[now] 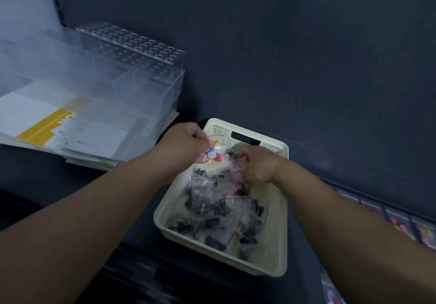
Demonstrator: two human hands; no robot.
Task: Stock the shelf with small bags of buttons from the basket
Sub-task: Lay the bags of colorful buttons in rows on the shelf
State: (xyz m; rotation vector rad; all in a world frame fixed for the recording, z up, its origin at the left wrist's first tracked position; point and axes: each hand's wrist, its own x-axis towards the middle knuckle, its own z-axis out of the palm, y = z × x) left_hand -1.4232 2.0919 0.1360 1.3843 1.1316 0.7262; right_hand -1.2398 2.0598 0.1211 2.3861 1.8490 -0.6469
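On dark shelf, cream basket sits full of small bags of dark buttons, red seal strips showing. Left hand pinches 1 bag of bright buttons over basket's far left corner. Right hand dips among bags at far end, fingers curled down; grip hidden, cannot tell. Clear perforated rack and papers lie left of basket.

Blurred bags hide fingertips of the right hand.
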